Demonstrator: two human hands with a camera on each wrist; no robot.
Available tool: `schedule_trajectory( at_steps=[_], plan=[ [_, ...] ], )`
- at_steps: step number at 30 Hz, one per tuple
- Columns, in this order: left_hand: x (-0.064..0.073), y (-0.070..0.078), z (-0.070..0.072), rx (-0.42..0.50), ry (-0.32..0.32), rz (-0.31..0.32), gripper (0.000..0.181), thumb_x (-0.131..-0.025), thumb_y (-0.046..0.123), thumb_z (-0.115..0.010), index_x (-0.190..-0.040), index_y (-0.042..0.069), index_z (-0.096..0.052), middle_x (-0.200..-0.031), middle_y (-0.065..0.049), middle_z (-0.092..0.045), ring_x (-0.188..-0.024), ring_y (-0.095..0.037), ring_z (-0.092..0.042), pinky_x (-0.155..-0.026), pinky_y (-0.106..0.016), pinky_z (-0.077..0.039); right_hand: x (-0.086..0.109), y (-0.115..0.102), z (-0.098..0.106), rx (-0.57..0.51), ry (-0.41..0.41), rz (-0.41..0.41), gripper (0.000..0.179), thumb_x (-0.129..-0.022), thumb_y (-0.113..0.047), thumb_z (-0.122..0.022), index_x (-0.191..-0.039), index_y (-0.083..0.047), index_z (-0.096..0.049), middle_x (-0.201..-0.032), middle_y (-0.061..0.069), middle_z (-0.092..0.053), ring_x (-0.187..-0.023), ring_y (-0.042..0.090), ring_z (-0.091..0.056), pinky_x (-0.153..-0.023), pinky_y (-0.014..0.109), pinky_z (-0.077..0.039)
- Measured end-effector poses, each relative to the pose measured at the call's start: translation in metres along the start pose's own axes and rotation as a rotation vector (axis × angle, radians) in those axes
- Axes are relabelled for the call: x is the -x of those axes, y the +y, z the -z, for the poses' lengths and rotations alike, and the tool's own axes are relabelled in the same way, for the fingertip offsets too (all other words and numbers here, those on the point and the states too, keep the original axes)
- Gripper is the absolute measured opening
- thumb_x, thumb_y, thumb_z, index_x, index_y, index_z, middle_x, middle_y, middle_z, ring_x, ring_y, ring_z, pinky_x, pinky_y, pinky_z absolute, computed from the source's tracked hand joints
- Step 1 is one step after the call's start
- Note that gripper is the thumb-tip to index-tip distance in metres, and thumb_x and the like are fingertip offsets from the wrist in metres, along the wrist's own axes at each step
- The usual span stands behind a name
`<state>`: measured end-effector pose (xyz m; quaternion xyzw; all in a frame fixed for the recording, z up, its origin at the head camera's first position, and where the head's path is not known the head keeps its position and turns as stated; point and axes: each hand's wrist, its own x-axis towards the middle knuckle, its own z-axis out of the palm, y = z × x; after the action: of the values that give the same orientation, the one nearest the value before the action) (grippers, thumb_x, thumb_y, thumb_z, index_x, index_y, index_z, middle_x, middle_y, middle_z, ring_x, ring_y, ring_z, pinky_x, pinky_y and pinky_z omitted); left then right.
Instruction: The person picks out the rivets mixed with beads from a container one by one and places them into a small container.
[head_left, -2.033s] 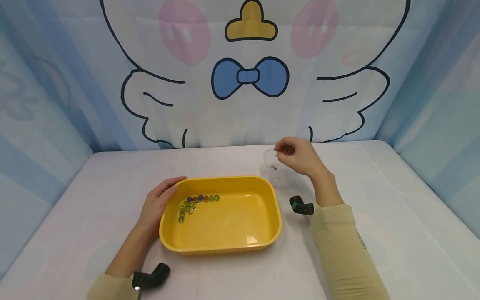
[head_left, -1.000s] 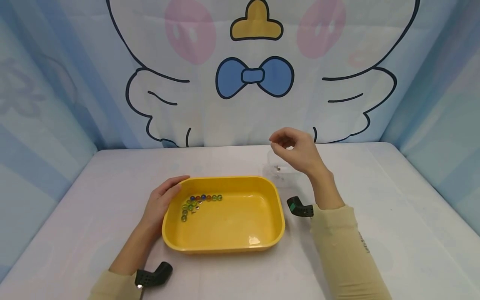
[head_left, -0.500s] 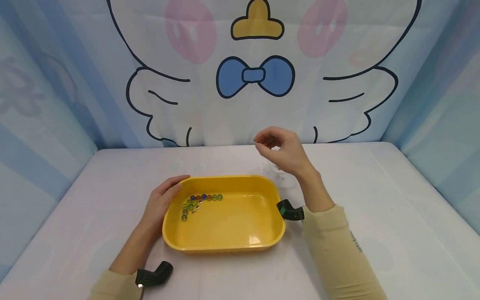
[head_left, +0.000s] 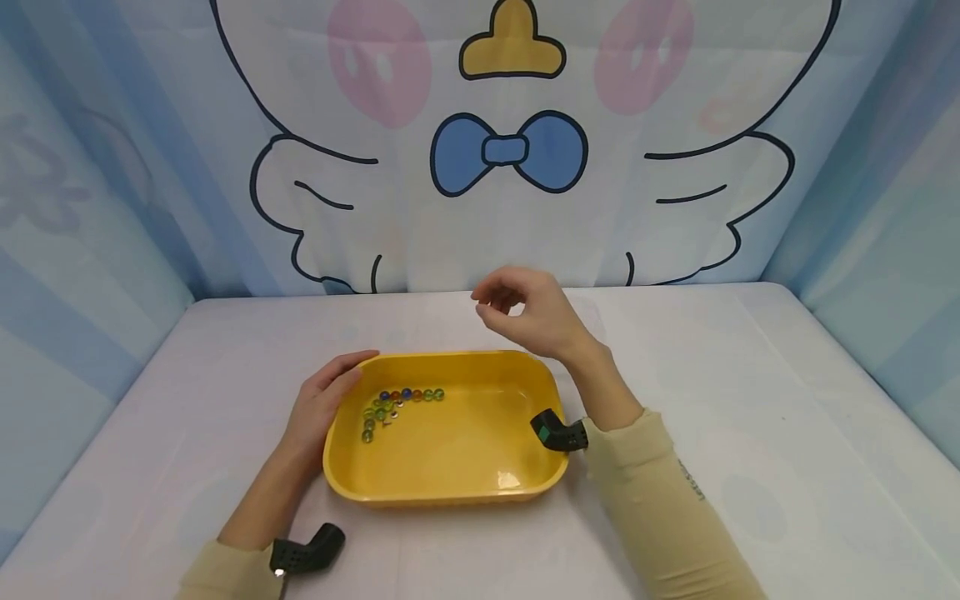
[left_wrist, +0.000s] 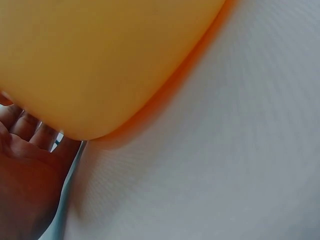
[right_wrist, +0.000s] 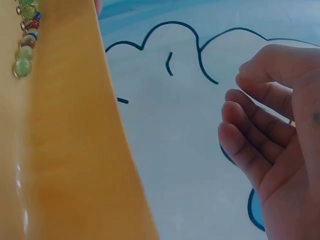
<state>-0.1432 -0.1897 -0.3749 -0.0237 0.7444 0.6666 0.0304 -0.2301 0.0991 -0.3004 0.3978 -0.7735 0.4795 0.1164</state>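
Observation:
A yellow tray (head_left: 465,450) stands on the table. In its far left part lie several glass marbles (head_left: 407,394), green, blue and reddish, mostly in two lines. Tiny shiny metal pieces (head_left: 394,414) lie inside the corner they form. My left hand (head_left: 311,408) holds the tray's far left corner; the left wrist view shows its fingers (left_wrist: 42,136) against the outer wall. Beyond the tray's far right edge, my right hand (head_left: 534,312) hovers with thumb and forefinger tips close together. Anything tiny between those tips is too small or hidden. Its other fingers (right_wrist: 240,145) are bent.
A clear plastic box stands at the back right, mostly hidden behind my right hand and wrist. Behind the white table (head_left: 787,450) hangs a cloth backdrop (head_left: 510,233) with a cartoon print. Black wrist cameras sit on the left (head_left: 307,550) and right (head_left: 558,431) wrists.
My right hand has left the clear box, rising and then coming left and slightly down towards the tray's far edge. My left hand stays on the tray, and the marbles keep their places.

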Motion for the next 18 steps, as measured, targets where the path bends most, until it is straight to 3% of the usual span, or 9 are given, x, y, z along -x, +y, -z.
schedule_trajectory(
  at_steps=[6, 18],
  plan=[
    [-0.001, -0.001, 0.001, 0.003, -0.004, -0.008, 0.040, -0.110, 0.025, -0.040, -0.145, 0.008, -0.050, -0.147, -0.005, -0.049, -0.132, -0.016, -0.045, -0.108, -0.021, -0.037, -0.004, 0.001, -0.013, 0.045, -0.062, 0.024, 0.011, -0.089, -0.001, -0.069, -0.100, 0.000, -0.070, -0.096, 0.007, -0.069, -0.081, 0.018, -0.060, -0.073, 0.030, -0.054],
    [-0.002, -0.002, 0.002, 0.001, -0.009, -0.019, 0.040, -0.110, 0.026, -0.041, -0.145, 0.009, -0.051, -0.147, -0.005, -0.050, -0.131, -0.016, -0.046, -0.107, -0.019, -0.038, -0.007, 0.004, -0.032, 0.061, -0.160, -0.009, 0.012, -0.089, -0.002, -0.069, -0.101, -0.001, -0.070, -0.093, 0.003, -0.066, -0.080, 0.015, -0.058, -0.073, 0.027, -0.054]
  ],
)
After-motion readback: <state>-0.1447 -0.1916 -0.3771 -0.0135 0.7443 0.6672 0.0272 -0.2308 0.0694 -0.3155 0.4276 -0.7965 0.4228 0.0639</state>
